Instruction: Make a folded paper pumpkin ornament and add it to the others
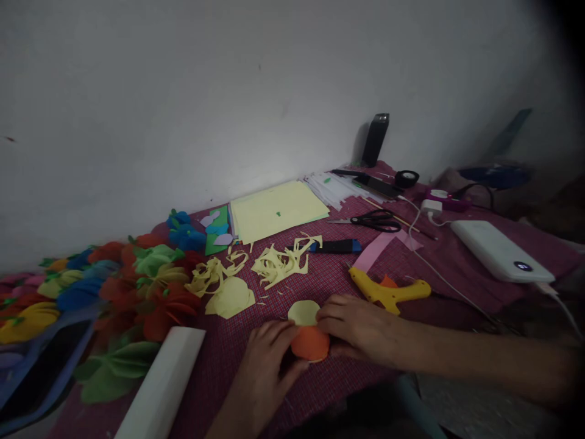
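Note:
Near the table's front edge, an orange paper circle (311, 344) sits between my two hands. Behind it, partly overlapped, is a pale yellow paper circle (304, 313). My left hand (269, 366) grips the orange paper's left edge between thumb and fingers. From the other side, my right hand (361, 329) has its fingertips at the edge where the two papers meet, thumb lower by the orange one. Cut yellow paper rounds (231, 297) lie just beyond my left hand. A yellow glue gun (388, 292) rests beyond my right hand.
Curly yellow paper scraps (278, 265), a utility knife (336, 246) and black scissors (375, 220) lie farther back. Yellow paper sheets (278, 210) are by the wall. Paper flowers (155, 286) crowd the left, near a white roll (164, 384). A power bank (500, 250) with cables is right.

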A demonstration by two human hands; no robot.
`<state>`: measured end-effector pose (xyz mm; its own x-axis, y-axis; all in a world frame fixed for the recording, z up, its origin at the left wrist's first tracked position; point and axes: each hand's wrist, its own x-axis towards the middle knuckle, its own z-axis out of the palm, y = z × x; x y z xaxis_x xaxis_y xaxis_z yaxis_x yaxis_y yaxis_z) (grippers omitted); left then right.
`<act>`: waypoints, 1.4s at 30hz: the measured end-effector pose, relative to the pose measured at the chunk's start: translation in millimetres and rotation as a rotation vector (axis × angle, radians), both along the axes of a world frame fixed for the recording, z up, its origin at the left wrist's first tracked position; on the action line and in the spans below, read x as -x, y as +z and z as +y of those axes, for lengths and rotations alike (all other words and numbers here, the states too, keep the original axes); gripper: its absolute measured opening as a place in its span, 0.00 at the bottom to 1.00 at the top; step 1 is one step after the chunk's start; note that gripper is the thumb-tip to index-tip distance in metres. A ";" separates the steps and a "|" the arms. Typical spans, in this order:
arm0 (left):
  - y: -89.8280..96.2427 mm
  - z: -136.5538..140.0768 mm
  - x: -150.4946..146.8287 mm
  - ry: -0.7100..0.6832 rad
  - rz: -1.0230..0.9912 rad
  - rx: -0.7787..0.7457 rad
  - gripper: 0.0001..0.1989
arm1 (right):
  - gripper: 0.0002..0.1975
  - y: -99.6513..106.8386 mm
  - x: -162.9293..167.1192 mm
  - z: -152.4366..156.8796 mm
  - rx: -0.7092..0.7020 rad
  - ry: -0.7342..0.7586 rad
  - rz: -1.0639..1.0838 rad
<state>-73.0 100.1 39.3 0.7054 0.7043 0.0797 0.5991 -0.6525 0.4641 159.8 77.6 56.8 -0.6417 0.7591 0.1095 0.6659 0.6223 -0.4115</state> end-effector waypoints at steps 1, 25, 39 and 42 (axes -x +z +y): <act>0.2 0.1 0.3 -0.004 -0.002 0.001 0.19 | 0.12 0.4 0.0 1.0 0.024 -0.001 0.000; -9.1 -5.6 6.1 0.073 -0.187 -0.237 0.07 | 0.10 -2.4 -1.4 4.3 0.063 -0.035 0.060; -11.6 -9.8 2.2 0.096 -0.217 -0.397 0.08 | 0.10 -3.4 1.9 5.9 0.018 0.006 0.064; -9.8 -11.6 0.1 0.090 -0.236 -0.451 0.08 | 0.10 -2.8 2.8 5.9 0.018 -0.011 0.050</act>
